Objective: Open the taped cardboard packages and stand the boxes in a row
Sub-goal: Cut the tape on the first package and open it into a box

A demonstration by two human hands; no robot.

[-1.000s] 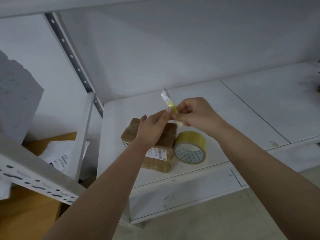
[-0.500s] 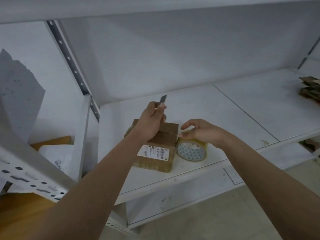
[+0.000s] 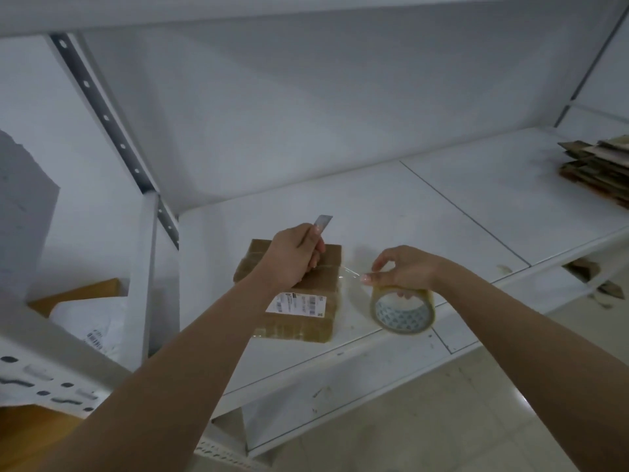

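So it's a white metal shelf (image 3: 391, 212) against a plain white wall, pale tiled floor (image 3: 476, 420) below, pretty dim lighting. Far left there's a perforated grey upright (image 3: 102, 110) and, lower down behind it, a white mailer bag (image 3: 92, 321) with a barcode label, too small to read. Next over, the taped cardboard package (image 3: 306, 301) lies flat on the shelf near its front edge, with a white shipping label (image 3: 296, 304) on it; the print and barcodes are too blurry to make out. The left hand (image 3: 292, 257) is over the package's top, fingers clenched around a small blade (image 3: 322, 222) that pokes up. Just right of the package, the right hand (image 3: 405, 270) grips a tape roll (image 3: 403, 313) standing on edge, blue pattern on its core. Far right sits a stack of flattened cardboard (image 3: 599, 168).
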